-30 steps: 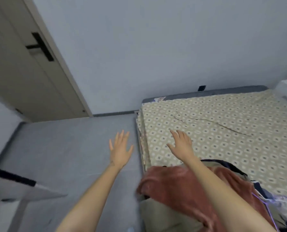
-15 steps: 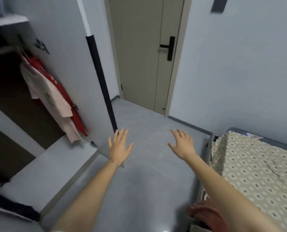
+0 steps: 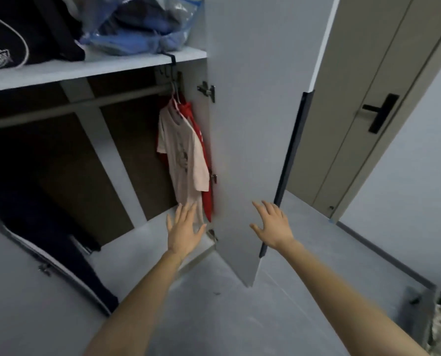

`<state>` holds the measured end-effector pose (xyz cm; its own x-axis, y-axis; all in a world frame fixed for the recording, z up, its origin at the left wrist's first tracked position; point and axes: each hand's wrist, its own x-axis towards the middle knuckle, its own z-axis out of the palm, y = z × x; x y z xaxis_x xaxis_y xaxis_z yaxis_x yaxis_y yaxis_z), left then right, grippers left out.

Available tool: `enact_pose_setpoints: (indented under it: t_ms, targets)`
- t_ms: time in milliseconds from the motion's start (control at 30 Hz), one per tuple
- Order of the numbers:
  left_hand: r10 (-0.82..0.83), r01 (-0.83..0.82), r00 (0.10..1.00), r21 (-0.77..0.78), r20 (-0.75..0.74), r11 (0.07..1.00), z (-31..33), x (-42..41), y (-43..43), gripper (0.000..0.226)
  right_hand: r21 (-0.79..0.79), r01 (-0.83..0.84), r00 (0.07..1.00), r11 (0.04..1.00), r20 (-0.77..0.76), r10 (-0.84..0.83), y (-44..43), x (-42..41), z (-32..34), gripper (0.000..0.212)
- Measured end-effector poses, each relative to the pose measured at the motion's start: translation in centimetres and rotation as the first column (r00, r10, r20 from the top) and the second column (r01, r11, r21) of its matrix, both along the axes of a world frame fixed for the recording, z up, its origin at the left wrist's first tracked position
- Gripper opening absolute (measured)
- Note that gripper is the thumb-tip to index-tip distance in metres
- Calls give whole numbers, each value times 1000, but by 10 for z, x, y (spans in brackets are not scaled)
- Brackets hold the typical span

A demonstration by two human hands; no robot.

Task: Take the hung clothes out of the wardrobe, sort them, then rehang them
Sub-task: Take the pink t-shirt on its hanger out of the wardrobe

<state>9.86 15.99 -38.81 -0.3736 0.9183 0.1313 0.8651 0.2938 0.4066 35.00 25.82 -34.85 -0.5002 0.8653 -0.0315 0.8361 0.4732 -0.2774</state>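
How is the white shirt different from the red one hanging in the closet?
The white shirt is pale with a dark print on its front; the red one is bright red. The white shirt hangs in front and shows almost whole; the red one hangs behind it, nearer the open door, and is mostly hidden. Both hang on hangers at the right end of the rail.

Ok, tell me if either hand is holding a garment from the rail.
No: the left hand and right hand are open and grip nothing; the pale shirt hangs on the rail.
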Motion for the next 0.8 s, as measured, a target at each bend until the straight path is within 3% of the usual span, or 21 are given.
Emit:
enact_pose_setpoints:
  t_ms: [333,800]
  targets:
    - [188,-188,982,5,-18,982,-5,-109,19,70,-47,-193,981,980,-22,192,63,-134,3,67]
    - [380,-380,925,2,-11,925,6,-216,104,72,47,-341,934,939,-100,344,216,-285,24,60]
